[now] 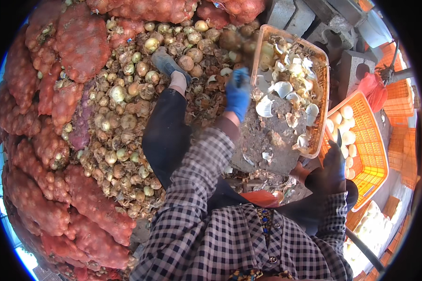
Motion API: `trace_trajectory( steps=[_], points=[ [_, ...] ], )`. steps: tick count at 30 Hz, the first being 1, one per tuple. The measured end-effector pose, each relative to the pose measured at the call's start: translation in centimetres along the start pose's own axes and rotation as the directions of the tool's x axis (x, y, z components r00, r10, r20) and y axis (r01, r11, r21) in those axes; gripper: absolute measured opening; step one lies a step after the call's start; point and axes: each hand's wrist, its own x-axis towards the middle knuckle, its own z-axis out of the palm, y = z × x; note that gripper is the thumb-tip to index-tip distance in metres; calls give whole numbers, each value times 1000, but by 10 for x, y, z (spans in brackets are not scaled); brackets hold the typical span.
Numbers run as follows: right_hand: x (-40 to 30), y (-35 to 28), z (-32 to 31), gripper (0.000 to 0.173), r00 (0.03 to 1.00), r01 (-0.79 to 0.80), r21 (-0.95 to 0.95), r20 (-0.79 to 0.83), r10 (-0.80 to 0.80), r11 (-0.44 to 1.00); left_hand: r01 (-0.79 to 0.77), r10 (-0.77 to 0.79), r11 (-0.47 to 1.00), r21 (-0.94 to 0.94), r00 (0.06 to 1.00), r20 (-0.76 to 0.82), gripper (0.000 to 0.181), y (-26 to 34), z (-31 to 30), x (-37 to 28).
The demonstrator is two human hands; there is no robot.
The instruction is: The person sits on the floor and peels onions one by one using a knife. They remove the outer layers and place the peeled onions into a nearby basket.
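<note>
My left hand (238, 94), in a blue glove, is over the onion skins beside the left rim of an orange plastic crate (324, 105). It is blurred, and I cannot tell whether its fingers hold anything. White and brown onion peels (282, 89) lie in that crate and on the grey board (267, 135) before me. On the right, my gloved right hand (334, 167) grips a knife (339, 138), its blade pointing up and away from me. That hand is in front of an orange basket (371, 151) holding several peeled white onions (348, 137).
Unpeeled onions (126, 121) heap around my outstretched left leg (167, 130). Red mesh sacks of onions (81, 42) are stacked along the left and far sides. Concrete blocks (353, 72) stand at the far right. More white onions (369, 228) lie at lower right, near a metal bar (364, 247).
</note>
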Motion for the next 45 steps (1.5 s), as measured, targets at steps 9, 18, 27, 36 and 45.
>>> trace_trajectory(
  steps=[9,18,27,36,45],
  points=[
    [-35,10,88,38,672,38,-347,703,233,937,202,-463,63,977,874,-150,42,-151,-188,51],
    [26,-3,120,30,894,448,-516,268,-360,730,16,-600,-101,995,797,-74,82,-139,-174,50],
    [-7,37,106,33,925,92,-86,376,-53,992,328,-410,322,888,894,-181,101,-143,-177,30],
    [-11,38,128,40,857,66,-30,513,-42,997,444,-409,764,-468,894,181,63,-52,-130,30],
    [0,53,119,66,654,676,-121,552,-517,727,-590,168,626,510,740,651,59,38,-33,-115]
  ],
)
